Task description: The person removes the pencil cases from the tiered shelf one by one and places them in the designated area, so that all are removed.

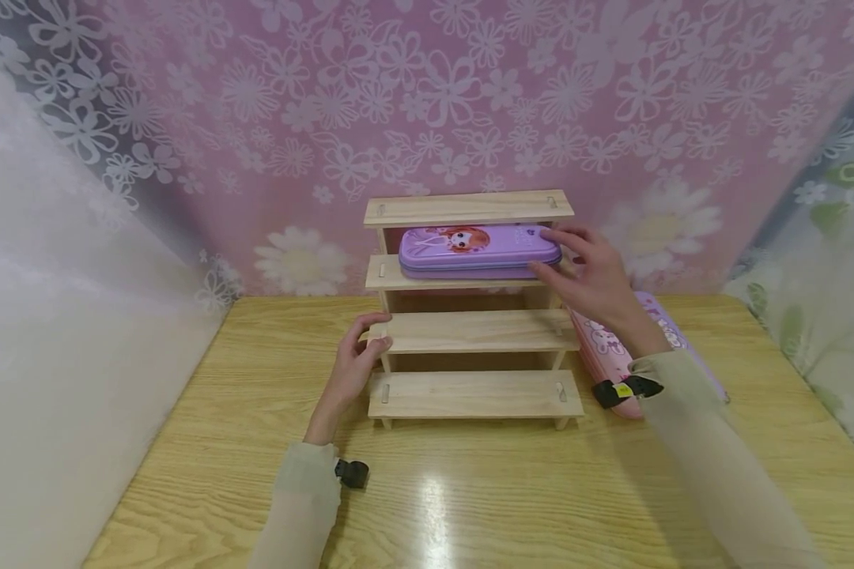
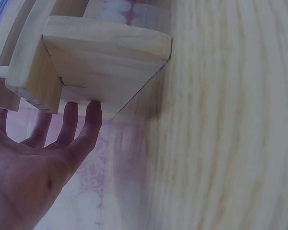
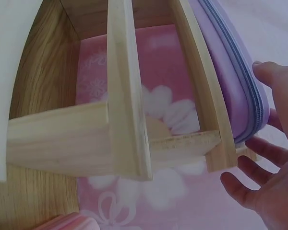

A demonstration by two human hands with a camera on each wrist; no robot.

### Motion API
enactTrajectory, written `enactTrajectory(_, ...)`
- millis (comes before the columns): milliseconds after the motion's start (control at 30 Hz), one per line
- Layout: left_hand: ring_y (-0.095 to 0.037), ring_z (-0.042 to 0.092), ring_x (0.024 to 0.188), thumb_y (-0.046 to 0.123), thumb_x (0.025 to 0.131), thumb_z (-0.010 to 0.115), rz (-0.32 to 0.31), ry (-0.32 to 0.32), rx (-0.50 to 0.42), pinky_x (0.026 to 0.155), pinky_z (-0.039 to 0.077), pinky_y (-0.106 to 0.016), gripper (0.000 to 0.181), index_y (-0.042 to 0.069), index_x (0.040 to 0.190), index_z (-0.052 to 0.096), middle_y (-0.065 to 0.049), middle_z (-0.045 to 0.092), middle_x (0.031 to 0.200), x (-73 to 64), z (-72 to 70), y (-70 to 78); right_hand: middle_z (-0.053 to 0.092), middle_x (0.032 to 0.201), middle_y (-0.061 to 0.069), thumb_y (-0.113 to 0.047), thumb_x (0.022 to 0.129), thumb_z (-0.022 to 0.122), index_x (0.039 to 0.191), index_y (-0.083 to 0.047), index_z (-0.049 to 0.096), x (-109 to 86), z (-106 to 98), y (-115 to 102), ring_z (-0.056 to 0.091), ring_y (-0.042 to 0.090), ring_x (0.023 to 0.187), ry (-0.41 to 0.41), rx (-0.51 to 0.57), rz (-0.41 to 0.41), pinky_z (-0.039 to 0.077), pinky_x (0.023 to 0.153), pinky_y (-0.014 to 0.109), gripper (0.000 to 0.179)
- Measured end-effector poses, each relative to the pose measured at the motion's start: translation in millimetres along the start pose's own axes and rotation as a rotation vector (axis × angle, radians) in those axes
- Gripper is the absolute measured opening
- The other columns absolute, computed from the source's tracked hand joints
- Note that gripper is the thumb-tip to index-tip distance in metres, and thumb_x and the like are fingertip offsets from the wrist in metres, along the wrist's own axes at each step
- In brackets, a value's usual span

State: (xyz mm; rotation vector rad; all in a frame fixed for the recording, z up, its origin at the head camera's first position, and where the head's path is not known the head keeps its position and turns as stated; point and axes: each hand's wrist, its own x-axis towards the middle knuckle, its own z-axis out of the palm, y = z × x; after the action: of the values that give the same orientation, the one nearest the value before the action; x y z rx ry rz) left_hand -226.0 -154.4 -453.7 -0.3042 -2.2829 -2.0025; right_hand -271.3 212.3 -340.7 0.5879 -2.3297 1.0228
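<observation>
A purple pencil case (image 1: 480,251) with a cartoon girl on its lid lies on the second tier from the top of a stepped wooden shelf (image 1: 477,395). At its right end my right hand (image 1: 598,276) holds it, thumb at the zipped front and fingers by the top and end. In the right wrist view the thumb (image 3: 266,72) meets the zipper side of the case (image 3: 235,100). My left hand (image 1: 353,363) grips the left end of the tier below. Its fingertips (image 2: 93,112) touch the shelf's side panel in the left wrist view; the thumb is hidden there.
Pink and lilac cases (image 1: 608,352) with rabbit pictures lie right of the shelf, partly behind my right forearm. The wood-grain table (image 1: 256,379) runs to a pink flowered backdrop (image 1: 427,103). Pale cloth (image 1: 64,316) hangs at the left side.
</observation>
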Motion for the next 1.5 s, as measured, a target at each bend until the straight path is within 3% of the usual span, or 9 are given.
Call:
enactTrajectory(200, -0.019, 0.059, 0.091, 0.012, 0.101, 0.058, 0.001, -0.002, -0.016, 0.079, 0.057, -0.033, 0.035, 0.013, 0.136, 0.059, -0.007, 0.046, 0.147, 0.1, 1.8, -0.6, 0.054, 0.12, 0.018, -0.011, 0.078, 0.088, 0.111, -0.001, 0.063, -1.2, 0.7, -2.1, 0.051, 0.034, 0.115, -0.014, 0.025, 0.037, 0.039, 0.089, 0.043, 0.043)
enactTrajectory(267, -0.019, 0.059, 0.091, 0.011, 0.101, 0.058, 0.0, -0.004, -0.025, 0.08, 0.057, -0.036, 0.035, 0.013, 0.136, 0.059, -0.007, 0.045, 0.147, 0.8, 1.5, -2.0, 0.052, 0.119, 0.017, -0.011, 0.075, 0.091, 0.109, -0.001, 0.061, -3.4, 0.1, -3.4, 0.049, 0.03, 0.115, -0.02, 0.025, 0.03, 0.04, 0.091, 0.041, 0.046)
enactTrajectory(400, -0.019, 0.059, 0.09, 0.012, 0.101, 0.058, 0.0, 0.004, -0.014, 0.08, 0.056, -0.038, 0.035, 0.014, 0.135, 0.059, -0.006, 0.046, 0.145, 1.1, 0.5, -4.2, 0.051, 0.12, 0.016, -0.009, 0.071, 0.093, 0.106, 0.001, 0.059, -7.8, -1.1, -6.4, 0.05, 0.025, 0.117, -0.037, 0.048, 0.008, 0.042, 0.097, 0.017, 0.05)
enactTrajectory(500, -0.021, 0.058, 0.089, 0.012, 0.101, 0.058, 0.004, 0.009, -0.004, 0.079, 0.055, -0.036, 0.035, 0.014, 0.135, 0.059, -0.006, 0.047, 0.144, 0.9, -0.1, -5.2, 0.057, 0.123, 0.015, -0.008, 0.072, 0.093, 0.106, 0.001, 0.056, -9.1, -2.4, -9.5, 0.058, 0.027, 0.114, -0.064, 0.073, 0.007, 0.042, 0.093, 0.005, 0.052)
enactTrajectory(667, -0.023, 0.057, 0.09, 0.013, 0.101, 0.058, 0.009, 0.005, -0.006, 0.078, 0.055, -0.033, 0.035, 0.014, 0.136, 0.059, -0.007, 0.047, 0.145, -0.6, 0.2, -3.0, 0.064, 0.111, 0.012, -0.01, 0.073, 0.093, 0.109, 0.0, 0.052, -12.8, -6.4, -17.4, 0.063, 0.022, 0.095, -0.124, 0.079, 0.061, 0.048, 0.079, 0.009, 0.056)
enactTrajectory(833, -0.022, 0.057, 0.09, 0.013, 0.101, 0.058, 0.01, 0.001, -0.017, 0.079, 0.055, -0.035, 0.034, 0.015, 0.135, 0.059, -0.007, 0.047, 0.146, -1.5, 1.0, -0.9, 0.065, 0.113, 0.013, -0.012, 0.073, 0.093, 0.118, -0.003, 0.055, -19.9, -8.6, -23.3, 0.057, 0.016, 0.093, -0.144, 0.072, 0.087, 0.047, 0.077, 0.009, 0.06)
enactTrajectory(1033, -0.022, 0.056, 0.089, 0.014, 0.102, 0.058, 0.004, -0.005, -0.02, 0.079, 0.054, -0.041, 0.034, 0.015, 0.136, 0.059, -0.006, 0.047, 0.146, -2.2, 1.8, 0.4, 0.064, 0.115, 0.009, -0.014, 0.071, 0.094, 0.118, -0.005, 0.059, -32.6, -10.4, -26.2, 0.054, 0.015, 0.091, -0.103, 0.05, 0.055, 0.045, 0.077, 0.014, 0.059)
enactTrajectory(1267, -0.025, 0.055, 0.089, 0.014, 0.102, 0.058, 0.007, -0.005, -0.017, 0.078, 0.054, -0.036, 0.035, 0.014, 0.137, 0.059, -0.008, 0.046, 0.147, -0.3, 1.1, -2.1, 0.061, 0.111, 0.004, -0.005, 0.067, 0.095, 0.116, -0.003, 0.06, -47.0, -20.7, -29.4, 0.054, 0.007, 0.083, -0.05, 0.116, 0.067, 0.042, 0.072, 0.01, 0.06)
enactTrajectory(1500, -0.03, 0.056, 0.091, 0.013, 0.101, 0.058, 0.009, -0.002, -0.022, 0.077, 0.054, -0.035, 0.035, 0.015, 0.136, 0.059, -0.007, 0.046, 0.146, 0.2, 0.3, -3.0, 0.061, 0.124, -0.002, 0.005, 0.065, 0.093, 0.116, -0.002, 0.061, -66.8, -36.8, -23.7, 0.057, 0.004, 0.103, 0.018, 0.17, 0.106, 0.045, 0.078, 0.006, 0.061)
